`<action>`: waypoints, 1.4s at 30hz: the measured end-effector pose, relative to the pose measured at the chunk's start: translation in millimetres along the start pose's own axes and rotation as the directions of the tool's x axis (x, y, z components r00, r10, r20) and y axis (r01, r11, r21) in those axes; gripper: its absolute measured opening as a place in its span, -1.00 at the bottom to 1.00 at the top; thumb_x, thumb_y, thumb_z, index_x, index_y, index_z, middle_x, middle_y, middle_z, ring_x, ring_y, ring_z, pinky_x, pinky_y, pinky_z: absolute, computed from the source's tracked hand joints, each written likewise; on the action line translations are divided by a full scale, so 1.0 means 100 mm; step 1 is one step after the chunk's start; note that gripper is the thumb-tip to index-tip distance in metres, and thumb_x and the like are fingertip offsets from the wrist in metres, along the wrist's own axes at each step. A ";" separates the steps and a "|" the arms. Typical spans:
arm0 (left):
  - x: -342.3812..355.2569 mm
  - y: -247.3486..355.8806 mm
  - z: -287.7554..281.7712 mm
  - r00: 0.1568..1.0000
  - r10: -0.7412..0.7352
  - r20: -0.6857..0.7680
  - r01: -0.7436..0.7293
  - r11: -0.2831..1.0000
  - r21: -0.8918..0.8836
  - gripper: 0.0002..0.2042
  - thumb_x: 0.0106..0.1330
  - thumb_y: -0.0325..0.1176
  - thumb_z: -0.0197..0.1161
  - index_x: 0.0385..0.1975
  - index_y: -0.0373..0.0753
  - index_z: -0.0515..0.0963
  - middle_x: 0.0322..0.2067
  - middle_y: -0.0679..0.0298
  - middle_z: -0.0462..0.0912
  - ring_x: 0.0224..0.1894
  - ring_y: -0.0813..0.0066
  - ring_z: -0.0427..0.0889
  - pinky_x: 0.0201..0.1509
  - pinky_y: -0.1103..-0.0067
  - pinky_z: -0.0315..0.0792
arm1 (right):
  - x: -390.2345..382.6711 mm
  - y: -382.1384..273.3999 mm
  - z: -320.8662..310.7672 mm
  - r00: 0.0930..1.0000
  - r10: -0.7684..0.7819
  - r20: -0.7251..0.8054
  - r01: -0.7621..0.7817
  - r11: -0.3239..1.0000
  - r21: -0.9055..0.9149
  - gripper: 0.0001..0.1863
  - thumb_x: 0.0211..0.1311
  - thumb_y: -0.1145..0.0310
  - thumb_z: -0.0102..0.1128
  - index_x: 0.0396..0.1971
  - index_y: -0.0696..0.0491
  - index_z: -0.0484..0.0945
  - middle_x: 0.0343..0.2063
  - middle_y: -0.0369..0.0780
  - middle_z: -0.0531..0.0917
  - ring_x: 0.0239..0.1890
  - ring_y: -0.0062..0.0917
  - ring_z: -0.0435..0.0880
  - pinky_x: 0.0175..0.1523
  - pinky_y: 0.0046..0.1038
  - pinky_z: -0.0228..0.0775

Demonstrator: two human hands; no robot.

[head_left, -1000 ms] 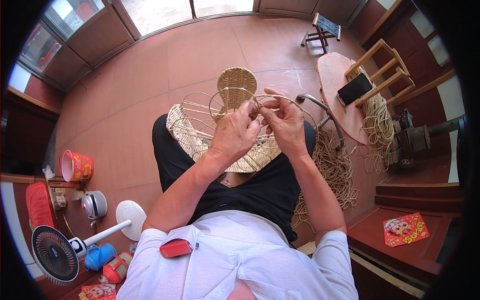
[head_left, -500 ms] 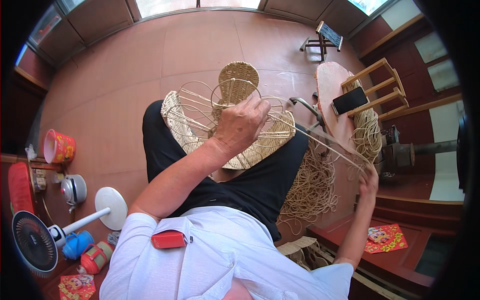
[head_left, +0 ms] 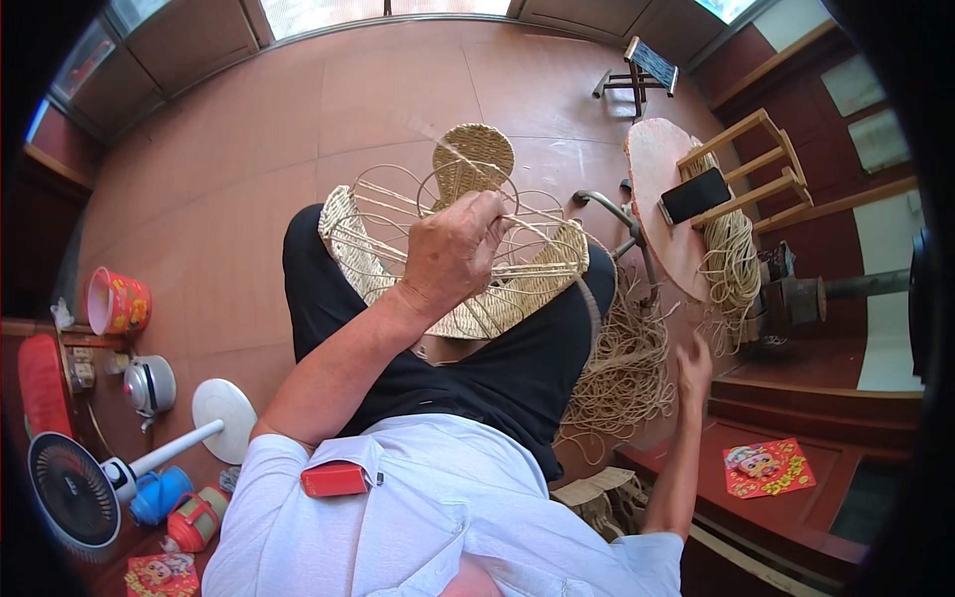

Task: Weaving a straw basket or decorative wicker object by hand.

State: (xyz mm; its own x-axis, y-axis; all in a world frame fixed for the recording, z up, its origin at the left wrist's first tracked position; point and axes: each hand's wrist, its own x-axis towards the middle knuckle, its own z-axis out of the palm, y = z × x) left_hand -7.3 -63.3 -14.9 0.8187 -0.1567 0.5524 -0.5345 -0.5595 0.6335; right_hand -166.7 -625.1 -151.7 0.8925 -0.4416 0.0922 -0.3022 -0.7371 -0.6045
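Observation:
Across my lap rests a wire frame (head_left: 343,221) with tan straw cord woven over its curved sides and bare wires and strands between them. A rounded woven end (head_left: 474,164) stands out at its far side. My left hand (head_left: 453,249) is closed on the middle of this frame; its fingertips pinch wires or strands there, partly hidden. Off to the right, my right hand (head_left: 693,368) hangs open, fingers apart, with no cord seen in it. Between it and my knee, a heap of loose straw cord (head_left: 622,383) lies on the floor. A blurred strand drapes over the frame's right side.
At right, a pink board (head_left: 662,164) bears a black phone (head_left: 695,197), a small wooden rack (head_left: 786,164) and a coil of cord (head_left: 733,264). A folding stool (head_left: 647,75) stands far right. At left are a fan (head_left: 75,493), a kettle (head_left: 149,383) and a red bucket (head_left: 117,300).
My right hand has let go of the stretched cord and moved slightly left and down. The cord swings loose. My left hand shifted a little left on the frame.

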 end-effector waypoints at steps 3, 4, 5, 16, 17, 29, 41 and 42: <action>0.03 0.04 -0.04 0.999 -0.053 -0.008 0.054 0.998 0.044 -0.86 0.51 -0.31 0.45 -0.24 -0.18 0.64 -0.41 0.20 0.71 -0.35 0.16 0.77 -0.31 0.29 0.56 | 0.05 -2.28 0.31 0.969 -0.233 0.079 0.198 0.929 0.312 -0.54 0.58 0.42 0.34 0.40 0.15 0.62 0.22 -0.12 0.76 0.28 -0.37 0.72 0.37 -0.30 0.54; 0.05 0.05 -0.05 0.998 -0.062 -0.033 0.064 0.995 0.073 -0.86 0.51 -0.32 0.45 -0.26 -0.18 0.64 -0.43 0.20 0.70 -0.36 0.17 0.77 -0.31 0.30 0.55 | 0.05 -2.77 0.40 0.912 -0.406 0.054 0.383 0.892 0.239 -0.54 0.57 0.41 0.34 0.39 0.14 0.63 0.23 -0.11 0.76 0.28 -0.30 0.73 0.38 -0.25 0.53; 0.05 0.05 -0.05 0.998 -0.052 -0.030 0.054 0.996 0.073 -0.86 0.51 -0.32 0.45 -0.26 -0.18 0.64 -0.43 0.20 0.70 -0.36 0.17 0.77 -0.31 0.30 0.55 | 0.06 -3.16 0.50 0.823 -0.566 0.044 0.554 0.817 0.159 -0.54 0.56 0.41 0.35 0.38 0.12 0.64 0.23 -0.09 0.76 0.28 -0.24 0.73 0.39 -0.20 0.52; 0.05 0.00 -0.07 0.993 -0.116 -0.005 0.116 0.990 0.080 -0.86 0.48 -0.33 0.44 -0.25 -0.19 0.62 -0.43 0.19 0.71 -0.36 0.13 0.78 -0.31 0.26 0.55 | 0.21 -3.71 1.17 0.696 -0.679 0.234 0.677 0.729 0.103 -0.76 0.63 0.28 0.25 0.16 -0.03 0.68 -0.08 -0.14 0.74 -0.01 -0.13 0.73 0.16 -0.07 0.51; 0.05 0.01 -0.06 0.993 -0.119 -0.009 0.119 0.990 0.076 -0.86 0.48 -0.33 0.44 -0.25 -0.19 0.62 -0.43 0.19 0.71 -0.36 0.13 0.78 -0.31 0.26 0.55 | 0.22 -3.68 1.09 0.698 -0.694 0.180 0.682 0.720 0.129 -0.73 0.66 0.26 0.21 0.20 -0.01 0.67 -0.02 -0.12 0.75 0.04 -0.09 0.72 0.22 -0.06 0.50; 0.06 -0.01 -0.02 0.997 -0.081 -0.009 0.081 0.994 0.071 -0.87 0.46 -0.35 0.44 -0.26 -0.17 0.61 -0.41 0.20 0.73 -0.35 0.12 0.78 -0.30 0.25 0.56 | 0.33 -3.76 1.25 0.628 -0.750 0.207 0.716 0.661 0.224 -0.86 0.65 0.37 0.14 -0.10 0.13 0.59 -0.17 -0.04 0.76 -0.06 0.00 0.75 0.02 -0.03 0.54; 0.07 -0.19 -0.12 0.991 -0.045 -0.128 0.044 0.999 -0.010 -0.86 0.40 -0.35 0.43 -0.31 -0.14 0.56 -0.43 0.26 0.69 -0.41 0.15 0.75 -0.36 0.27 0.56 | -0.12 2.33 -1.55 0.644 0.540 -0.542 -0.707 0.690 -0.154 -0.67 0.57 0.20 0.22 -0.14 0.06 0.90 -0.22 -0.10 0.91 -0.23 -0.22 0.92 -0.16 -0.14 0.74; 0.04 -0.25 -0.11 0.992 -0.048 -0.120 0.050 0.999 0.012 -0.87 0.40 -0.35 0.42 -0.31 -0.14 0.56 -0.43 0.26 0.69 -0.42 0.14 0.75 -0.36 0.27 0.56 | -0.39 2.47 -1.47 0.891 0.266 -0.367 -0.452 0.464 -0.762 -0.63 0.53 0.18 0.26 -0.08 0.19 0.85 -0.32 -0.09 0.89 -0.26 -0.14 0.90 -0.17 -0.08 0.74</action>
State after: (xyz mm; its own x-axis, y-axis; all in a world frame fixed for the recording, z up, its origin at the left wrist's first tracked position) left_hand 7.1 -40.5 -22.6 0.8123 -0.0305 0.5824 -0.4902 -0.5766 0.6536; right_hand -325.8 -864.9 -188.3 0.5920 -0.7775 0.2121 -0.7990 -0.5318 0.2808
